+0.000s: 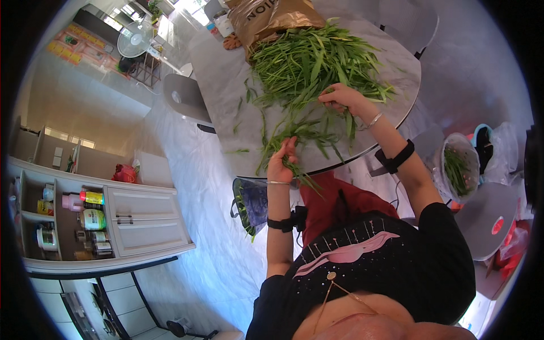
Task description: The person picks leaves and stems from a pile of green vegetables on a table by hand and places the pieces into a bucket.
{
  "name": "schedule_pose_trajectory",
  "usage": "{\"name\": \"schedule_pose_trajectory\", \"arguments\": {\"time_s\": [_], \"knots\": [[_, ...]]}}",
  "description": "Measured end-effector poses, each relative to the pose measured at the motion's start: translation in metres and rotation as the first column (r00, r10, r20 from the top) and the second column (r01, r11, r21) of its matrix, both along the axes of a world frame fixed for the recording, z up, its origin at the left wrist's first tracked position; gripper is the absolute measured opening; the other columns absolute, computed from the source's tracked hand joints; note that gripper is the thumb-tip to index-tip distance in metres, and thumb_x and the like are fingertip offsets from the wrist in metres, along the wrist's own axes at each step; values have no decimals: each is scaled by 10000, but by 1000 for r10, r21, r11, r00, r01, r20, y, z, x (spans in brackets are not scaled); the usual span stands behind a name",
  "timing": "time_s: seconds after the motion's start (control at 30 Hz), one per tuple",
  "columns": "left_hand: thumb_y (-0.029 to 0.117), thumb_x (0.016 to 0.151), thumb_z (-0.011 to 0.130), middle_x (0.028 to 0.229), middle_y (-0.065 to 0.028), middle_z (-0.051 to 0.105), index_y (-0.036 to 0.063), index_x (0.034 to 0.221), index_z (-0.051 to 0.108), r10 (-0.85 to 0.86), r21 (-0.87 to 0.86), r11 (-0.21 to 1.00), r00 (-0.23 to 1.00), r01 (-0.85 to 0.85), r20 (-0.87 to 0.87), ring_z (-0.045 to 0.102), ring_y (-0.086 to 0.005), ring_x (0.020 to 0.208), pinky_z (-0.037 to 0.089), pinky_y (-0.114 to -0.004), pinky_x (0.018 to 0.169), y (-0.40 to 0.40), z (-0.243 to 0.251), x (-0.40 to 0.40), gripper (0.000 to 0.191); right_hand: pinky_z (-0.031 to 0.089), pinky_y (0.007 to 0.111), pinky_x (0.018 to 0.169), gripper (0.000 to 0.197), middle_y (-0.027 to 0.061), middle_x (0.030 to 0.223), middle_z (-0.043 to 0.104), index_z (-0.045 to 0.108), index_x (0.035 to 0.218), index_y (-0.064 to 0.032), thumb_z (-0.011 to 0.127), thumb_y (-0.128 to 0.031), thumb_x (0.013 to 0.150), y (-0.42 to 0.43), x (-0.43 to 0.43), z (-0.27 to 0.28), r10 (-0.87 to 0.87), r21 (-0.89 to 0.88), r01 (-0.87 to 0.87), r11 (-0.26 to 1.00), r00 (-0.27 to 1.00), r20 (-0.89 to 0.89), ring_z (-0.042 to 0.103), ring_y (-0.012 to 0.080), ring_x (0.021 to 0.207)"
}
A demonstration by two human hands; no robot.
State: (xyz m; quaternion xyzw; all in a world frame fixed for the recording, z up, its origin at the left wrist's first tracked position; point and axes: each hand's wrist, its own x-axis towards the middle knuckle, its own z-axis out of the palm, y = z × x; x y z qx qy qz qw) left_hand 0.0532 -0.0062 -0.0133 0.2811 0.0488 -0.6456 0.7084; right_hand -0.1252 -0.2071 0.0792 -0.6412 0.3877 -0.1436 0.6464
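Observation:
A large heap of long-leaved green vegetables (306, 63) lies on the round marble-patterned table (382, 123), spilling from a brown paper bag (276, 21). At the table's near edge my left hand (284, 161) is closed around a small bunch of green stems (304, 176), whose ends hang past the edge. My right hand (342, 97) is at the near side of the heap, fingertips pinched on green stems or leaves. Loose leaves (316, 134) lie between my two hands. My right palm is hidden from view.
Below the table edge, left of my legs, is a dark bag (253, 204) with greens in it. At the right, a plastic-lined container (461, 165) holds greens beside a grey chair (488, 216). Another grey chair (185, 95) and a white fan (136, 40) stand to the left.

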Motion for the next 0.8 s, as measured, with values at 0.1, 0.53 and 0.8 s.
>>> {"name": "schedule_pose_trajectory", "arguments": {"time_s": [0.1,0.53,0.8], "knots": [[87,855,497,1105,-112,553,34,1075,528,38,24,999,996,-40,80,556,-100,762,404,-207,502,-11,1,1,228,239,217,380,166,10,600,494,583,813,-22,612,-182,784,-4,-26,-3,-31,230,-1,973,990,136,327,61,430],[189,853,559,963,-13,583,59,1086,545,-90,1,995,927,96,365,370,-35,541,268,-175,439,-16,53,-51,267,292,178,378,128,-1,671,520,529,835,-62,556,-186,825,70,-31,-5,-74,410,-69,909,944,323,388,51,483],[191,841,581,832,22,549,53,1029,575,33,-25,999,838,-23,545,358,-32,514,251,-185,438,-8,65,-67,233,269,171,397,196,-3,671,562,562,941,-48,540,-215,843,104,-34,1,145,153,-182,971,963,228,371,27,459]]}}
